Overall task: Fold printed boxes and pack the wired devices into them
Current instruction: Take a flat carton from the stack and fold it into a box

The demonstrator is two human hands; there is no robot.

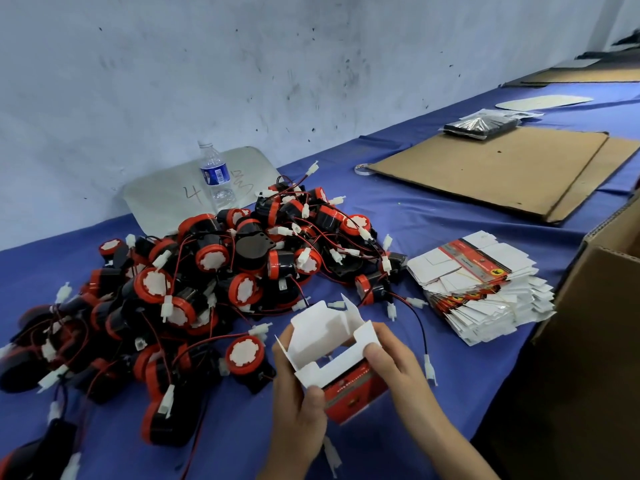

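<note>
Head view: a half-folded printed box (341,365) was held over the blue table (450,230).
The left hand (298,414) gripped its near corner, thumb on a flap; the right hand (398,368) curled its fingers round the right side. Its open, white-flapped end tilted up toward the pile of wired devices (207,271); flat boxes (485,292) and a carton (588,341) lay to the right.

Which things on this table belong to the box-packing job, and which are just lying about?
Job: box, half folded, gripped by left hand and right hand; device pile; flat box stack.

Lying about: water bottle; grey sheet; cardboard sheets; black packet. The carton at right could be either.
</note>
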